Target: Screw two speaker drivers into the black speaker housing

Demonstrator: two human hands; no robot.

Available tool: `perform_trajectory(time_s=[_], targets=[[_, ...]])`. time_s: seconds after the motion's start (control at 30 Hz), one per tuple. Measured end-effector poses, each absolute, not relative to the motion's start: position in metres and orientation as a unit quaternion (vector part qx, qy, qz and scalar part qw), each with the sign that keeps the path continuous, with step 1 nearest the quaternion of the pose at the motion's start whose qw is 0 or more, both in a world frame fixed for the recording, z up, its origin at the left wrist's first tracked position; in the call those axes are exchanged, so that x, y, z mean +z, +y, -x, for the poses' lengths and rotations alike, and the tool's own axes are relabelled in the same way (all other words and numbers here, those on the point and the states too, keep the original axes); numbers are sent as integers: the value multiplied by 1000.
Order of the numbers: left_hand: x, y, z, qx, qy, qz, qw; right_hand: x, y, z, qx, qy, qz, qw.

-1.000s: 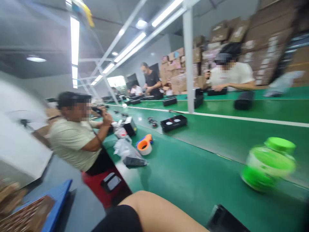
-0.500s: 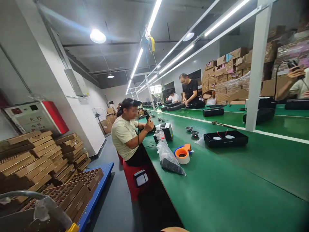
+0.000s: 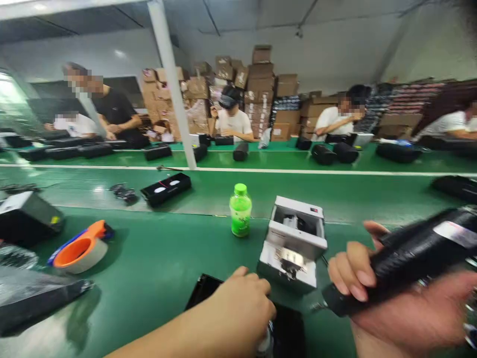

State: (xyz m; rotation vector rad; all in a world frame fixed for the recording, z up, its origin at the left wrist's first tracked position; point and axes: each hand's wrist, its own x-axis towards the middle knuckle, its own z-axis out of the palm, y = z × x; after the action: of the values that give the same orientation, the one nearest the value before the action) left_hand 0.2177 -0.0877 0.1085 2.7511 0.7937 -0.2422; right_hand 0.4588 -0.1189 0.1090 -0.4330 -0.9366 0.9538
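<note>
My right hand (image 3: pixel 406 308) grips a black electric screwdriver (image 3: pixel 421 253) with a pale label. Its bit points left and down over the bench. In the lower middle, my left hand (image 3: pixel 249 303) has its fingers curled down over a black box-shaped housing (image 3: pixel 288 328). A greyish part (image 3: pixel 266 344) shows just under those fingers, but what they pinch is hidden. Beyond the housing, between my hands, stand white-edged boxes (image 3: pixel 298 223) with small metal pieces in the nearer one.
A green-capped bottle (image 3: pixel 240 211) stands on the green bench (image 3: pixel 149 278). Leftward lie an orange tape dispenser (image 3: pixel 80 248), a plastic-wrapped black piece (image 3: pixel 37 298) and a black housing with two white circles (image 3: pixel 166 189). Several co-workers sit or stand across the bench, before stacked cartons (image 3: pixel 257 84).
My view has swung right, from along the bench to straight across it. Both hands, the screwdriver, the bottle and the white-edged boxes are now in sight.
</note>
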Motion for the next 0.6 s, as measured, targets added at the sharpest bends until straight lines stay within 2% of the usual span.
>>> perform_trajectory(time_s=[0.23, 0.47, 0.6], targets=[[119, -92, -198, -51, 299, -927, 220, 122, -121, -449, 435, -428, 228, 759], [97, -100, -218, -63, 288, -924, 245, 120, -123, -451, 442, -431, 215, 757], [98, -103, -215, 31, 281, -915, 288, 122, -124, -452, 441, -429, 213, 759]])
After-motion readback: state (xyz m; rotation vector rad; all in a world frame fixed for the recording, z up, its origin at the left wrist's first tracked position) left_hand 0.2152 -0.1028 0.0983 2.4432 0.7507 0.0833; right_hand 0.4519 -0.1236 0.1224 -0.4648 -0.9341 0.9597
